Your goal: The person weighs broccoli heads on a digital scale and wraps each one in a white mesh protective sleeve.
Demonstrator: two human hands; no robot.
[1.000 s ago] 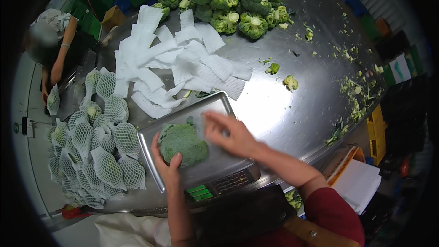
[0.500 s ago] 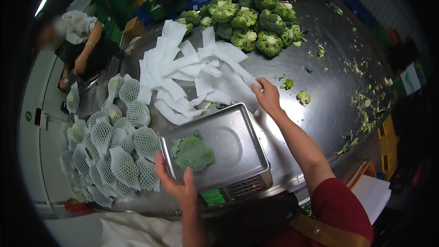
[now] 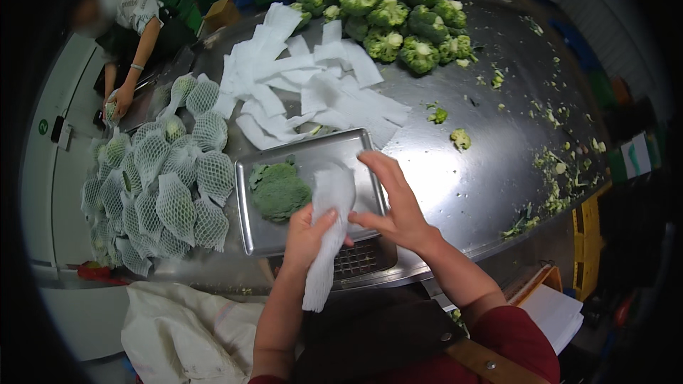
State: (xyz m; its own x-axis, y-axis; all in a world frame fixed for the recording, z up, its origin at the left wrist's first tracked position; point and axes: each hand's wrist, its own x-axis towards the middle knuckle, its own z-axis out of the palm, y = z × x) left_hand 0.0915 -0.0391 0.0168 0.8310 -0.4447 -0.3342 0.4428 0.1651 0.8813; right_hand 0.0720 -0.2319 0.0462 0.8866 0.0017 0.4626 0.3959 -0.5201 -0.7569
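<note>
A white foam net sleeve (image 3: pixel 334 195) is pinched between the thumb and fingers of my left hand (image 3: pixel 306 238), its lower end hanging toward me. Close on its right is my right hand (image 3: pixel 400 206), fingers stretched and spread; its thumb tip is at the sleeve's edge, whether touching I cannot tell. Behind the hands a broccoli head (image 3: pixel 279 192) rests on the left of the metal scale pan (image 3: pixel 302 153). The scale's keypad (image 3: pixel 359 259) is partly covered by my hands and the sleeve. More flat white foam sleeves (image 3: pixel 284 71) lie heaped beyond the pan.
Broccoli heads in foam nets (image 3: pixel 174 203) are piled at the left. Bare broccoli heads (image 3: pixel 388 18) form a heap at the back. Trimmings (image 3: pixel 562 163) litter the right of the metal table (image 3: pixel 498 142). A co-worker (image 3: pixel 135 35) handles a netted head at the far left.
My right hand has come back from the heap toward me. One sleeve has left the heap and is now in my left hand, which has left the pan's edge. The broccoli stays on the pan.
</note>
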